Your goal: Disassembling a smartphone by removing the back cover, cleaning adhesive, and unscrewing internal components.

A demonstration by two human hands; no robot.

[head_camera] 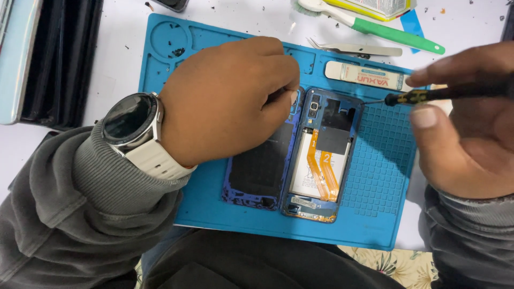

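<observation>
The left hand [225, 99] lies knuckles-up with fingers curled under, while the right hand [468, 120] pinches, thumb forward.

A single head-worn camera looks steeply down from close above, facing the blue mat [375, 214] on the table [123, 59]; forearms enter from the lower left and right edges.

Yellow-and-white package [375, 7] at far edge of worktop, right of centre, partly cut off by frame; printed panel pale.

Flat white strip with teal printed label [365, 75] on far right part of blue mat [369, 214], long and rounded at ends.

Round dark watch screen [127, 119] on left wrist, blank, silver rim.

White battery label [308, 166] inside opened phone [321, 155], rectangular, partly under orange ribbons.
</observation>
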